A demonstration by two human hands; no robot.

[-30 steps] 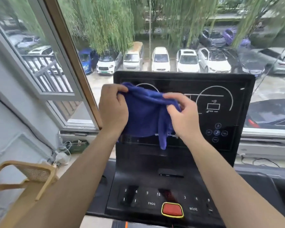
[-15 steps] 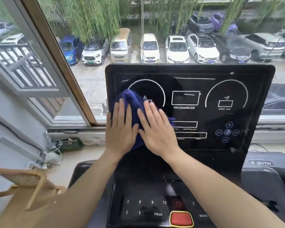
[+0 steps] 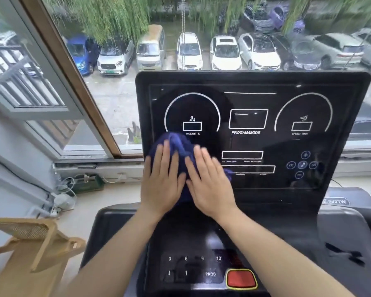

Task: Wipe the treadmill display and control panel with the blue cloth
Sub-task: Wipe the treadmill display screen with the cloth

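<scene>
The black treadmill display [image 3: 251,129] stands upright in front of me, with white dials and boxes marked INCLINE, PROGAM/MODE and SPEED. A bunched blue cloth [image 3: 178,146] lies against its lower left corner. My left hand [image 3: 162,183] and my right hand [image 3: 208,181] rest flat on the cloth side by side, fingers extended, pressing it onto the screen. Most of the cloth is hidden under my palms. Below, the control panel [image 3: 191,266] shows number keys, PROG and a red button [image 3: 241,278].
A large window with a brown frame [image 3: 73,82] sits behind the display, with parked cars outside. Cables and a green power strip [image 3: 88,183] lie on the sill at left. A wooden rack [image 3: 30,239] stands at lower left. The treadmill's grey side housing [image 3: 341,221] extends right.
A second ago both hands held the cloth up by its edges; they then flattened it on the display. Since half a second ago the hands and cloth have slid down the lower left of the screen.
</scene>
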